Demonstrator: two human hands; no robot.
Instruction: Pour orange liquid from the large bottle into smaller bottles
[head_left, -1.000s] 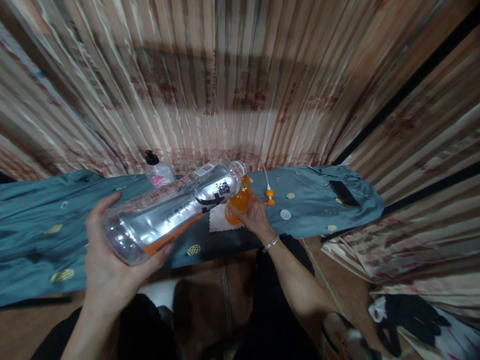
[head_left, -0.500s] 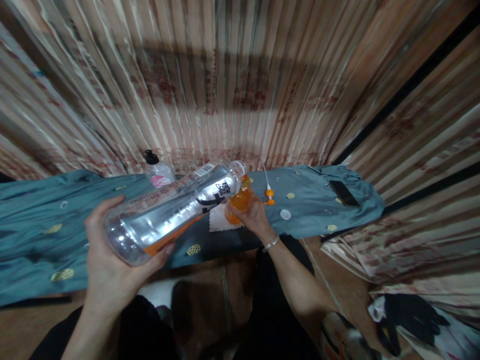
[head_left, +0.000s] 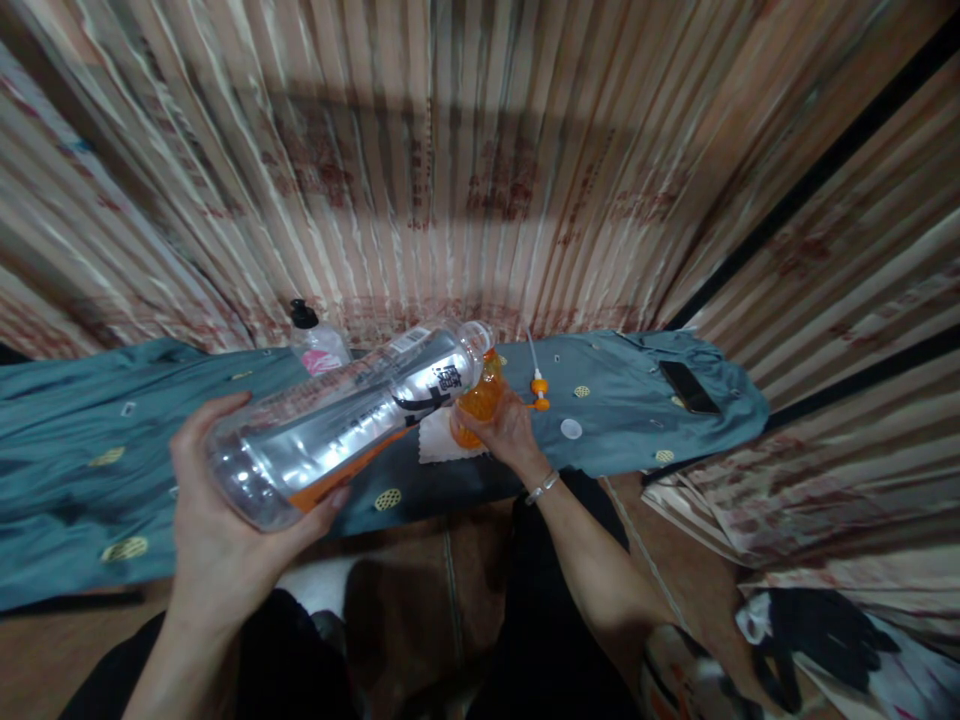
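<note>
My left hand [head_left: 232, 510] is wrapped round the base of a large clear plastic bottle [head_left: 337, 430] with a silver and orange label. The bottle is tilted, its mouth low at the right, right at the top of a small orange bottle [head_left: 480, 405]. My right hand [head_left: 514, 430] grips this orange bottle upright over a white cloth [head_left: 435, 440]. Whether liquid is flowing between them I cannot tell. An orange pump top [head_left: 540, 390] with a pale tube lies just right of my right hand, near a round white disc [head_left: 571, 429].
A narrow table under a teal cloth [head_left: 67, 480] runs across in front of me. On it stand a clear pump bottle [head_left: 322, 345] with a black top and, at the right, a black phone [head_left: 688, 387]. A pleated curtain [head_left: 480, 150] hangs close behind. Dark fabric [head_left: 832, 630] lies at the lower right.
</note>
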